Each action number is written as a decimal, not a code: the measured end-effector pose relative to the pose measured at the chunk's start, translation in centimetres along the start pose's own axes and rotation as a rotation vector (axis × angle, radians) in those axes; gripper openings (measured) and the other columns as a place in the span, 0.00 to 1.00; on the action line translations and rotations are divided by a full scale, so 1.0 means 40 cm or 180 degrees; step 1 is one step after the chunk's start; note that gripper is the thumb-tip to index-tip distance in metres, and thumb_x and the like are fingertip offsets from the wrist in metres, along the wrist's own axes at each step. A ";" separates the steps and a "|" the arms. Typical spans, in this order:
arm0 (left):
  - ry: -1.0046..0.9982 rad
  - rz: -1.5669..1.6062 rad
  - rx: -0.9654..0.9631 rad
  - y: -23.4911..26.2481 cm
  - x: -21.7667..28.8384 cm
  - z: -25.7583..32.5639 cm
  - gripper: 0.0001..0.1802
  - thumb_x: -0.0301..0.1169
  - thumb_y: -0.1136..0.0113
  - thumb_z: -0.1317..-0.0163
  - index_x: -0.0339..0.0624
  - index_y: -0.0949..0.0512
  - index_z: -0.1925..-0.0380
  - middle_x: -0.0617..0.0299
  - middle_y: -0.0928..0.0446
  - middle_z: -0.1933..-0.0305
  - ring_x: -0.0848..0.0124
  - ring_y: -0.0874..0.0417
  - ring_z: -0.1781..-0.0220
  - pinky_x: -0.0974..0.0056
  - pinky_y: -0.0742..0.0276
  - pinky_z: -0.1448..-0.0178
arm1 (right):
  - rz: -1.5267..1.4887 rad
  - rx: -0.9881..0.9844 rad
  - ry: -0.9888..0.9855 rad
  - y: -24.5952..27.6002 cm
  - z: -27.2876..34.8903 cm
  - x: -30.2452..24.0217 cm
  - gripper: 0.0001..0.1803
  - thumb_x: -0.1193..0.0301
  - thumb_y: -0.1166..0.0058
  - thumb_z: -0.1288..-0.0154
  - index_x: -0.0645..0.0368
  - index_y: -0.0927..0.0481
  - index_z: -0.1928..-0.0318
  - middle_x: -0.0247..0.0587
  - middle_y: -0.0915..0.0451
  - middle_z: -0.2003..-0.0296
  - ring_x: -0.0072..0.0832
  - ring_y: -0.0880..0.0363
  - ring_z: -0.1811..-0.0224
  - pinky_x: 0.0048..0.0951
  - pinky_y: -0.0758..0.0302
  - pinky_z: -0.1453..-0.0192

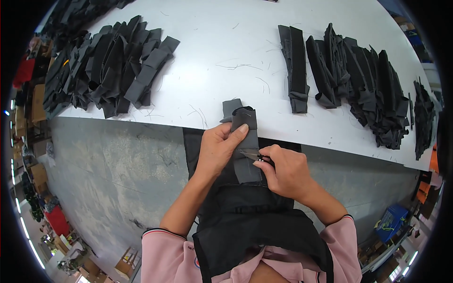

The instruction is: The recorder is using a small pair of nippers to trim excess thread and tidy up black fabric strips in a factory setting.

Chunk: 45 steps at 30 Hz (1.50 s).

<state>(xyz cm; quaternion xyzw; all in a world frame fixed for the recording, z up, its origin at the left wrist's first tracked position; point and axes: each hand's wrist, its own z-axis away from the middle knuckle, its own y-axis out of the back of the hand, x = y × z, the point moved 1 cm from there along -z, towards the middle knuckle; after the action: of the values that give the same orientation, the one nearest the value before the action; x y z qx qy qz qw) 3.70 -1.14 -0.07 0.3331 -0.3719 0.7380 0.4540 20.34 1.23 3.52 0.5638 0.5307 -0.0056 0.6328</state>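
Observation:
My left hand (pixel 216 150) pinches a dark grey fabric strip (pixel 247 169) at the table's front edge, thumb on top. The strip's far end is folded over and rests on the white tabletop, while its near end hangs down in front of my black apron (pixel 255 200). Closed in my right hand (pixel 289 170) is a small pair of thread snips (pixel 251 154). Their pointed blades reach left onto the strip, just below my left thumb. Pale loose threads show along the strip's surface; whether the blades touch one, I cannot tell.
Piles of dark fabric strips lie at the left (pixel 106 66) and right (pixel 373 85) of the white table (pixel 222 37), with one bundle (pixel 296 66) standing nearer the middle. Thread scraps (pixel 236 66) are scattered between them. A blue crate (pixel 391 221) sits on the floor at right.

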 end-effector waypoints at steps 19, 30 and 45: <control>0.0058 -0.0204 0.0026 0.009 -0.001 -0.006 0.14 0.35 0.40 0.37 0.32 0.19 0.66 0.71 0.22 0.73 0.86 0.30 0.72 0.77 0.34 0.69 | -0.0058 0.0427 -0.0176 0.009 0.016 -0.021 0.13 0.73 0.37 0.48 0.59 0.26 0.64 0.39 0.23 0.74 0.34 0.22 0.75 0.29 0.29 0.75; -0.0855 -0.1449 -0.0962 0.092 0.069 -0.028 0.09 0.26 0.45 0.42 0.37 0.21 0.62 0.64 0.25 0.74 0.79 0.28 0.70 0.73 0.29 0.67 | -0.2074 0.0329 -0.2003 -0.028 -0.010 0.095 0.09 0.80 0.45 0.41 0.64 0.29 0.60 0.31 0.24 0.76 0.14 0.30 0.75 0.18 0.31 0.68; -0.2579 -0.3699 0.1619 0.305 0.356 -0.055 0.19 0.13 0.52 0.44 0.40 0.24 0.53 0.54 0.24 0.47 0.60 0.25 0.43 0.62 0.29 0.42 | 0.1006 0.0869 -0.2244 0.063 -0.179 0.310 0.36 0.56 0.36 0.49 0.60 0.33 0.43 0.45 0.32 0.53 0.41 0.23 0.56 0.37 0.26 0.55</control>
<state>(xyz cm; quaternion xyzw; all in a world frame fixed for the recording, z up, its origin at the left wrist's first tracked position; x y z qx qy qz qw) -13.04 2.95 7.64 0.8158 -0.0922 0.2623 0.5070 22.51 14.63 -1.68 0.6807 0.1825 -0.1716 0.6884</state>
